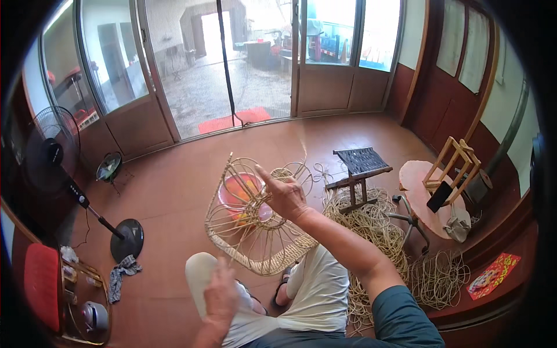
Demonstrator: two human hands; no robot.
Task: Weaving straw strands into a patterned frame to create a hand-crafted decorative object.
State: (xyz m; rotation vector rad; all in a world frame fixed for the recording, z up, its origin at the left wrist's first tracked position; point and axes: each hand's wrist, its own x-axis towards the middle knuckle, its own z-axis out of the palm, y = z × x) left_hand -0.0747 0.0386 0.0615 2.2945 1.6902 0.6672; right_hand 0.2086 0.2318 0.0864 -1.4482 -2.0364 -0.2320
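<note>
A half-woven wicker piece (272, 261), with a braided rim and looping strands round a central knot, is held up above my knees at the middle. My right hand (281, 191) grips its upper middle, index finger raised along a loop. Below the piece, a pink basin (232, 188) shows through the strands. My left hand (220, 290) is low, beside my left knee and apart from the wicker; motion blurs its fingers. Loose cord (371, 238) lies heaped on the floor at the right.
A standing fan (125, 240) and a red-backed chair (43, 278) are at left. A folding stool (360, 159) stands among the cord; a wooden slab (415, 185) on a wheeled base, holding a small wooden frame, is at right. Glass doors (331, 87) line the far side.
</note>
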